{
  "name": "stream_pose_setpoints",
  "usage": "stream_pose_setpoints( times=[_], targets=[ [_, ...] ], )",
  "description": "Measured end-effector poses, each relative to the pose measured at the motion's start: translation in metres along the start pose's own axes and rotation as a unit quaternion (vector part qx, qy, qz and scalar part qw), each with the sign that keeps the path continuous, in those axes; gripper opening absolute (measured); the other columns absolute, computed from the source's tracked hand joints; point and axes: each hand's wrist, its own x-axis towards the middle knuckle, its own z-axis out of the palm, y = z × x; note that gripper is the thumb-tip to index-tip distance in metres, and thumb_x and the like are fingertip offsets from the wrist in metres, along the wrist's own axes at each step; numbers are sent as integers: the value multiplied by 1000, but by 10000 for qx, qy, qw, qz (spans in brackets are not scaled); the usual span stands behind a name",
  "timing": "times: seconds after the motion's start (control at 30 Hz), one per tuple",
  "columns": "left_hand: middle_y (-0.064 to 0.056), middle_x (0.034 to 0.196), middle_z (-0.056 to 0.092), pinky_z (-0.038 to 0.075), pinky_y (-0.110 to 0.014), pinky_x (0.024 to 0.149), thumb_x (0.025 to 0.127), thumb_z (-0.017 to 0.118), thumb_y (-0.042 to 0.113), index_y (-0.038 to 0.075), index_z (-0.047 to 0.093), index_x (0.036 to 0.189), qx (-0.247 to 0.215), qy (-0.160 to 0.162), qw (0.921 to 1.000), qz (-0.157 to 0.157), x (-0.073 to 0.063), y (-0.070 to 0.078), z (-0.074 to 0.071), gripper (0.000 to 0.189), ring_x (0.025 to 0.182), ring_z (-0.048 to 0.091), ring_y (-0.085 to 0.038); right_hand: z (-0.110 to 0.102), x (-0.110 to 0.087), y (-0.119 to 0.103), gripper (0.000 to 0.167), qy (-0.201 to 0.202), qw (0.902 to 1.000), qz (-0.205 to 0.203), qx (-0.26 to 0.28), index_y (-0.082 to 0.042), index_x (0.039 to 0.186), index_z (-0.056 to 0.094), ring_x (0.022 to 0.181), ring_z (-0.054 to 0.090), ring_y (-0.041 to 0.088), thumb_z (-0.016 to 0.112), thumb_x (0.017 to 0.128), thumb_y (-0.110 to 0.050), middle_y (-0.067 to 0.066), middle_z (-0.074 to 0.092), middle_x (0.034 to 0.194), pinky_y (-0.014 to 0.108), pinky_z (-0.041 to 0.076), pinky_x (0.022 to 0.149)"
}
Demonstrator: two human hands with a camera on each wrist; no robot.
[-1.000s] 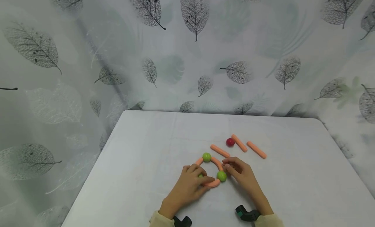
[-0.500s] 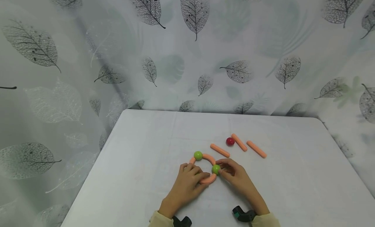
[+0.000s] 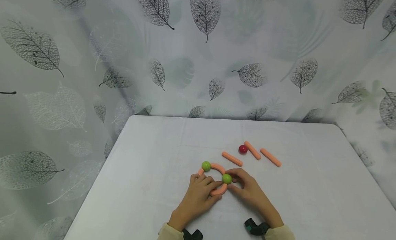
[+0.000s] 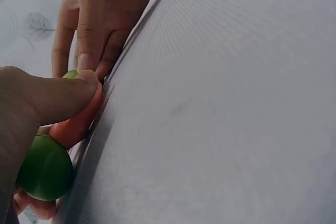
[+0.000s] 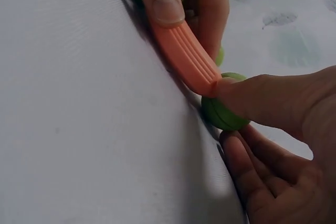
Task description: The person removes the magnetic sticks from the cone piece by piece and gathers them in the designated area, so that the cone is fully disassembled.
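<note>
While right fingers [image 3: 235, 171] pinch a green ball [image 3: 227, 179], left fingers [image 3: 213, 185] grip a ribbed arc [image 5: 185, 57]

White table [image 3: 303, 178] with rounded far corners, pale backdrop [image 3: 182, 47] behind, printed with dark veined leaves [image 3: 205, 13]

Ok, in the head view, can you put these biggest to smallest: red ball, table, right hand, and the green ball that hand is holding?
1. Table
2. Right hand
3. Green ball and red ball: they look almost alike, and the green one sits nearer, so I can't say which is bigger.
</note>
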Motion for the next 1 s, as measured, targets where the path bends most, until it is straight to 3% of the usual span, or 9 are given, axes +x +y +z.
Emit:
stream_pose_setpoints(
  times=[0.23, 0.47, 0.7, 1.0],
  targets=[
    [12, 101, 68, 39, -43, 98, 91, 78, 46, 28, 77, 118, -25, -133, 9999, -47, -1, 1, -2, 33, 99, 60, -9, 2, 0, -1, 44, 11, 9992, 100, -390, -18, 131, 67, 110, 64, 7, 81, 90, -10, -3, 69, 126, 25, 57, 92],
    [13, 100, 67, 38, -43, 96, 93, 76, 47, 29, 76, 117, 27, -120, 9999, -2, -1, 2, -4, 30, 97, 59, -9, 1, 0, 0, 39, 9, 9991, 100, -419, -21, 129, 69, 109, 64, 7, 79, 92, -15, -6, 69, 124, 25, 57, 92],
    [14, 99, 65, 38, -41, 95, 93, 75, 48, 30, 76, 120, 86, -174, 9998, 18, -1, 1, -3, 32, 97, 58, -7, 0, 0, 1, 40, 18, 9994, 128, -334, -21, 129, 68, 107, 64, 8, 79, 92, -11, -6, 70, 124, 26, 57, 91],
    [15, 98, 64, 37, -40, 94, 93, 76, 46, 31, 75, 123, 47, -156, 9999, 4, -1, 1, -3, 34, 94, 56, -7, 0, 1, 0, 42, -69, 9985, 452, -316, -24, 130, 66, 108, 63, 6, 78, 93, -10, -6, 70, 124, 24, 55, 93]
  ],
)
